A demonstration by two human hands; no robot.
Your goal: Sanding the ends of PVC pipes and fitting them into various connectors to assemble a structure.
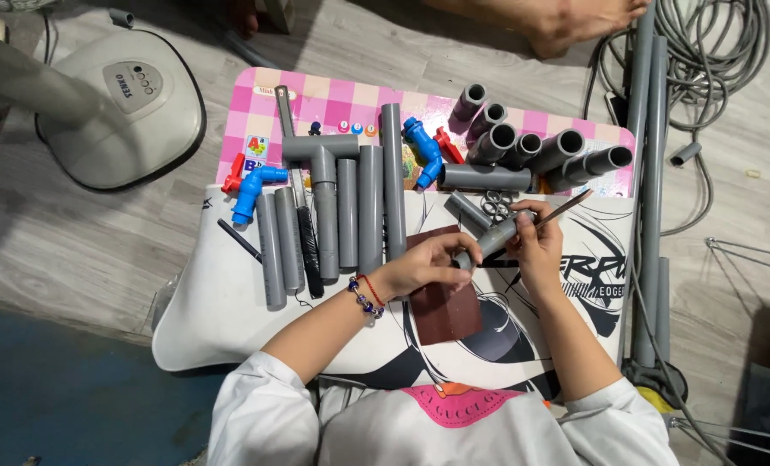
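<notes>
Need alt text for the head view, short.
Seen from above, a person's left hand and right hand hold a short grey pipe over a brown sheet on a white board. The right hand also holds a thin brush; more grey pipes lie alongside.

We note a row of straight pipes [342, 216] lying side by side on the left half of the board [204, 319], with a tee fitting [320, 151] at their far end and an elbow valve [251, 190] just left of them. Behind the hands, short pipe sections [523, 147] lie clustered at the far right on the checked mat [350, 99]. A sandpaper sheet [441, 298] lies on the board under the left hand [428, 263]; the right hand [540, 246] is beside it, a short pipe [501, 235] between them, while a fan base [122, 108] stands on the floor far left and long pipes [652, 173] lie along the right edge.
</notes>
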